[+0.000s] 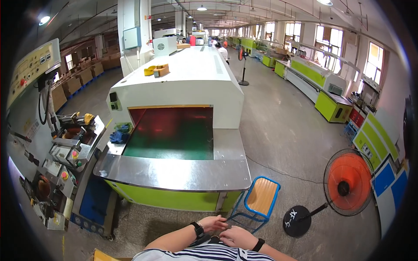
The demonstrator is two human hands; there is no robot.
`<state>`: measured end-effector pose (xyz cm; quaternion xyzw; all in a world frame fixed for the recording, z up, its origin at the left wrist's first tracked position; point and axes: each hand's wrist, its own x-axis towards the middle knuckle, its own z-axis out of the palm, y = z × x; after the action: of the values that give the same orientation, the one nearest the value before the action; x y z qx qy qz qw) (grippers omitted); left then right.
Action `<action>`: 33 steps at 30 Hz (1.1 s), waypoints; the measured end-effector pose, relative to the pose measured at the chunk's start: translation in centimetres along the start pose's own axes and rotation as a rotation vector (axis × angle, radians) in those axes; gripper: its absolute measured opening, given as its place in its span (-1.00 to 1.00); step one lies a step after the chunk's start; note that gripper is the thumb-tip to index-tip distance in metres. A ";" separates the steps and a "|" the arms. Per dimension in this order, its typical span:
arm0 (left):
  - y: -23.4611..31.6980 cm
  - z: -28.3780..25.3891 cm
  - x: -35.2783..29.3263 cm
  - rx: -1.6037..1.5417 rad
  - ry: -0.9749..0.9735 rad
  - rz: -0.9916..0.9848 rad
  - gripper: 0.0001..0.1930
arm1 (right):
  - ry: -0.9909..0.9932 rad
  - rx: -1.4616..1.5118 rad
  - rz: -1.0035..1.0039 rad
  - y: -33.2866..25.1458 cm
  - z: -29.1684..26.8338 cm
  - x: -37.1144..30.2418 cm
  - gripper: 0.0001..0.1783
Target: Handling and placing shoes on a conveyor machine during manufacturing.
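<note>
My left hand [213,223] is low in front of my body, with a dark watch on its wrist. Its fingers point right, loosely bent and apart, and I see nothing held in them. Close beside it, my right hand [239,237] is back-up with its fingers curled toward the left; a black band circles that wrist. Whatever those fingers hold, if anything, is hidden. Just beyond both hands stands a stool [262,198] with a wooden seat and blue metal frame. Ahead is a large white and green conveyor machine [174,175] with a metal front ledge.
A green belt [174,141] runs into the machine's opening. Blue gloves [119,135] lie at its left edge, and tape rolls [157,70] sit on top. At right stands an orange fan [348,185] with a round black base [297,221]. Control equipment [65,174] lines the left.
</note>
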<state>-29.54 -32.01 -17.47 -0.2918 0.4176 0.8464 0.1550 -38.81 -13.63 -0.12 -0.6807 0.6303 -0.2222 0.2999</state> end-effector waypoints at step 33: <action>-15.0 -14.0 -0.7 1.099 0.416 -0.376 -0.58 | 0.019 0.045 0.072 1.6 1.0 -0.8 -0.62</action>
<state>-16.29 -34.18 -32.97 -0.3968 0.7557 0.3909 0.3444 -39.40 -12.72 -1.88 -0.6485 0.6521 -0.2317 0.3171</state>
